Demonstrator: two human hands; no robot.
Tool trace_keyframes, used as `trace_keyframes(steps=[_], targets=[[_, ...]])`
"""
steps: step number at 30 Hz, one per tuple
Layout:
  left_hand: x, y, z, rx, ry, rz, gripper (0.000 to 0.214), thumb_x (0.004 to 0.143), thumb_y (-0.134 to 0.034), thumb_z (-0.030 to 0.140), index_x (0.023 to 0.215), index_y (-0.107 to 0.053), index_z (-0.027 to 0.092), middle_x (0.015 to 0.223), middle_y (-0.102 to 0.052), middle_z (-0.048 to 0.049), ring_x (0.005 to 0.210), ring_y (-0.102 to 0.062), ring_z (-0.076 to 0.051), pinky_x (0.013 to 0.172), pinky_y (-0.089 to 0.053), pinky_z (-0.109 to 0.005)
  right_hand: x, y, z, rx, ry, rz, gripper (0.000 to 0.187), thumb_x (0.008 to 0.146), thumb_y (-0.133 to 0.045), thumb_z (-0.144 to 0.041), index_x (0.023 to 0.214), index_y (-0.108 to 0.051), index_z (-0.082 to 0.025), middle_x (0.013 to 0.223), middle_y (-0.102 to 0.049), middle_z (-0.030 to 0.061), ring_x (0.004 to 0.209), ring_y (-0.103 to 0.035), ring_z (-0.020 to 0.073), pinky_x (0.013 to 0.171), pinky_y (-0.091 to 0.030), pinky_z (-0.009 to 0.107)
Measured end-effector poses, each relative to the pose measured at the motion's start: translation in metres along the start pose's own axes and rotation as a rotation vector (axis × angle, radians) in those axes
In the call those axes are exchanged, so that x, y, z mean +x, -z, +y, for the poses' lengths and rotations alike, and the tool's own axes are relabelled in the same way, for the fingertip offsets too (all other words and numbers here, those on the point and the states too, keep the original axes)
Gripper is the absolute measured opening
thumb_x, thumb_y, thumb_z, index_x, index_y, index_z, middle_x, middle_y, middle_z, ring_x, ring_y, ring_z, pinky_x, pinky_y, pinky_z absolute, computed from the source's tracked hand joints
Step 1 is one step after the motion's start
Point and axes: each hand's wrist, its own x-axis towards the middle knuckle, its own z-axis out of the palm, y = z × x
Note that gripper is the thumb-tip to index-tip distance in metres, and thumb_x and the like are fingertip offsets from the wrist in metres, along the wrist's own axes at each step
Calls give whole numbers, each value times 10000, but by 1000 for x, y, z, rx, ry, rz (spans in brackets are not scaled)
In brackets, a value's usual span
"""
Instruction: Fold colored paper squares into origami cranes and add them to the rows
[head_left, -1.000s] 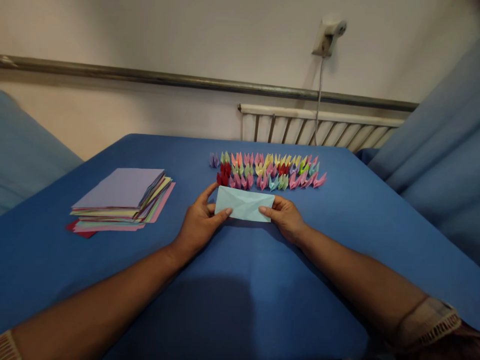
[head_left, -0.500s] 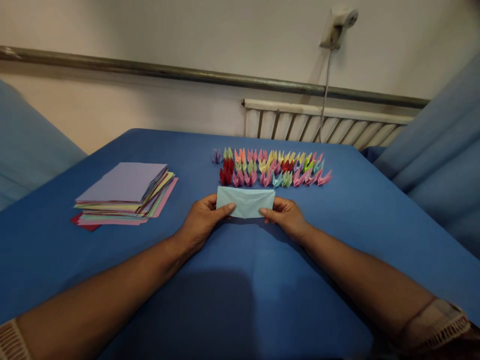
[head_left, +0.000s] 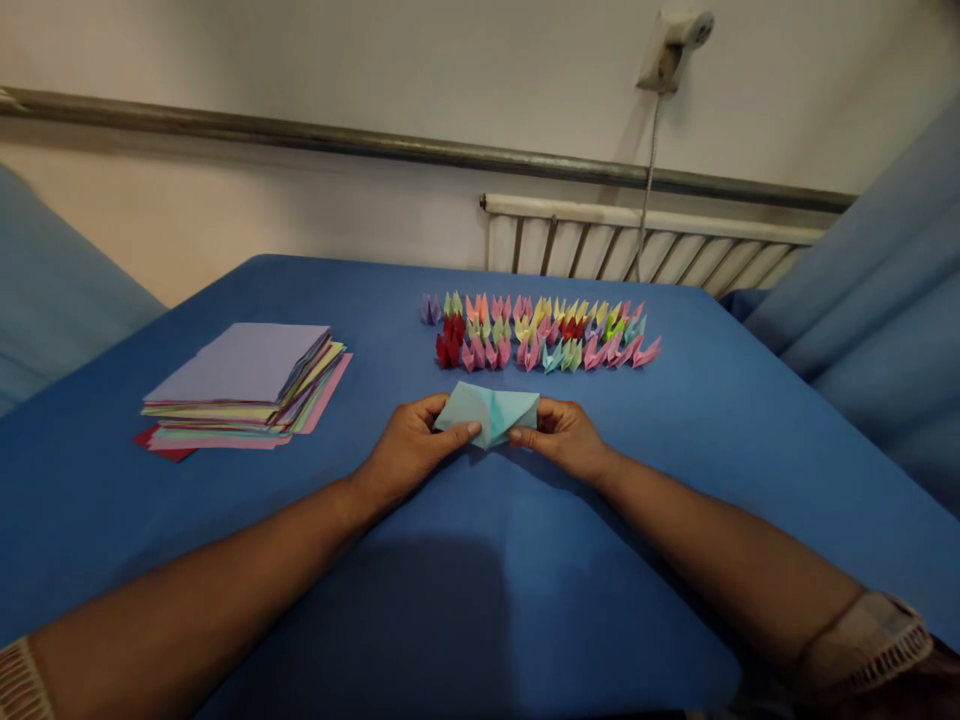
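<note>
A light blue sheet of origami paper [head_left: 487,408], partly folded and creased down its middle, is held between both hands above the blue cloth. My left hand [head_left: 411,440] pinches its left side, thumb on the near face and fingers behind. On the right side, my right hand [head_left: 566,436] grips it the same way, with the thumb near the lower edge. Both sets of fingers are partly hidden by the paper. Just beyond it stand rows of small folded paper cranes [head_left: 528,352] in pink, red, yellow, green, purple and blue.
To the left lies a stack of coloured paper [head_left: 240,365], lilac on top, with a red sheet [head_left: 169,447] sticking out beneath. A blue cloth [head_left: 360,300] covers the table. Behind are a metal rail [head_left: 390,145], a radiator [head_left: 600,235] and a wall socket [head_left: 667,60]; blue curtains [head_left: 900,300] hang at the sides.
The light blue paper has gone from a flat rectangle to a bent, angled shape with a central crease. Both hands have drawn slightly closer together.
</note>
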Motion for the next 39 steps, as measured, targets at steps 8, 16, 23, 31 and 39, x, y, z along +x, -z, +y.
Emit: trace_keyframes(steps=[8,16,23,31,39], targets=[[-10,-7,11,224,-166,36,262,770,-689,379,933,-681,174,815,-671,-4,729,-606,-156,682,-499,-268,-4,-6,2,-76,31,74,339,673,-788,-387,925,-683,-186,813,-687,4,704,-619,142,721,-523,305],[-11,-7,7,408,-436,4,96,803,-659,283,807,-647,188,1102,-633,-50,1006,-611,-198,942,-463,-363,-5,-9,3,-128,18,45,226,705,-751,-381,803,-732,-178,768,-698,7,708,-630,155,722,-526,319],[-12,-8,7,456,-443,-4,93,823,-638,269,788,-595,194,1152,-599,-68,1065,-584,-208,963,-452,-390,-9,-13,-4,-117,-2,-29,226,730,-727,-406,815,-755,-198,765,-713,3,678,-631,154,709,-531,331],[-13,-3,6,506,-556,31,91,857,-614,263,807,-570,199,1206,-575,-71,1096,-569,-204,979,-437,-378,-14,-10,-6,-83,46,-166,223,745,-738,-350,893,-722,-185,824,-700,20,750,-647,165,761,-527,340],[-14,-1,6,581,-621,23,34,862,-599,220,849,-571,205,1226,-560,-79,1157,-534,-210,1005,-412,-388,-17,-12,-8,-96,61,-183,352,712,-778,-381,983,-692,-175,898,-679,23,834,-623,172,833,-507,357]])
